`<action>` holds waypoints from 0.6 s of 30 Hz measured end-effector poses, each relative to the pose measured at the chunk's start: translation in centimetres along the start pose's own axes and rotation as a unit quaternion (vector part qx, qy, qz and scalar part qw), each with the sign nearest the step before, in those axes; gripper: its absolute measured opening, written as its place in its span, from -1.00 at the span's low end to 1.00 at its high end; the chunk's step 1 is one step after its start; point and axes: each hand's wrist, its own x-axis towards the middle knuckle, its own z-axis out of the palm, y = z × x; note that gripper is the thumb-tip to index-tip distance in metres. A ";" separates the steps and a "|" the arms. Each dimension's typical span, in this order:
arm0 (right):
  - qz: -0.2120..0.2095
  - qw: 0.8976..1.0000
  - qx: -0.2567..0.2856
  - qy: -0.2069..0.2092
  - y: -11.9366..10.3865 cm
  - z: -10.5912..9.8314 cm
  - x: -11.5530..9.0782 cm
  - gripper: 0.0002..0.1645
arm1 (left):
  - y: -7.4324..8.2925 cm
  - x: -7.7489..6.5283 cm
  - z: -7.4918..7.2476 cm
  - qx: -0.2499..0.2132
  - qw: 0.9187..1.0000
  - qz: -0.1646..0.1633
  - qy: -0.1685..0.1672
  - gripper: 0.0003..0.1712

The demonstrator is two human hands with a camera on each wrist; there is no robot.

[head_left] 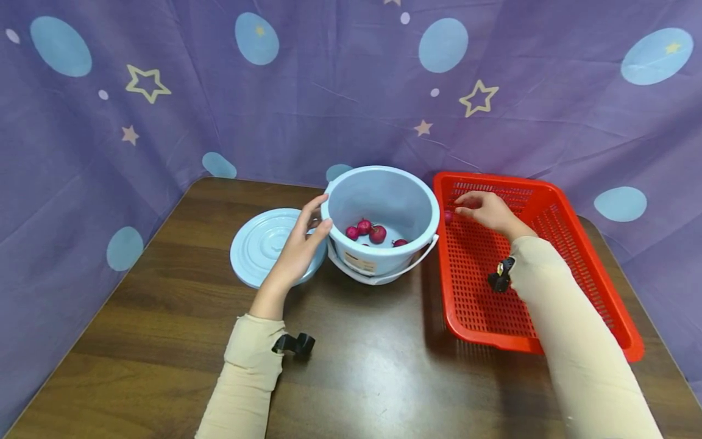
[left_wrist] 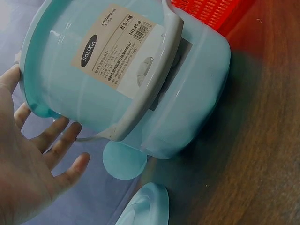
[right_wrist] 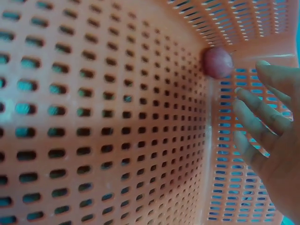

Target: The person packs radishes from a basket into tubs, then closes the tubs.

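Note:
My left hand (head_left: 298, 249) rests with spread, fairly straight fingers against the left rim of a light blue bucket (head_left: 378, 259). In the left wrist view its fingertips (left_wrist: 75, 129) touch the bucket's outer side below the rim. Several small red onions (head_left: 377, 234) lie on the bucket's floor. Inside the red plastic basket (head_left: 493, 344), my right hand (head_left: 488, 212) reaches toward the left wall with loosely bent fingers and nothing between them. One red onion (right_wrist: 218, 62) lies by the basket's corner, just beyond the right fingertips and apart from them.
A round light blue lid (head_left: 269, 244) lies on the wooden table (head_left: 362, 366) left of the bucket. The bucket's white handle (head_left: 384, 279) hangs down at the front. The basket stands close on the bucket's right. A purple curtain (head_left: 329, 91) hangs behind the table.

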 end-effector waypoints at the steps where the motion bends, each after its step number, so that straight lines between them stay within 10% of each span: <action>1: -0.001 1.000 -0.002 -0.006 0.0 0.1 0.1 -0.62 | 0.0 0.0 0.0 0.000 1.000 0.001 0.000 -0.39; 18: -0.005 0.998 -0.024 -0.050 0.2 1.9 0.8 -0.57 | 0.0 0.0 0.0 0.003 1.000 0.000 -0.003 -0.39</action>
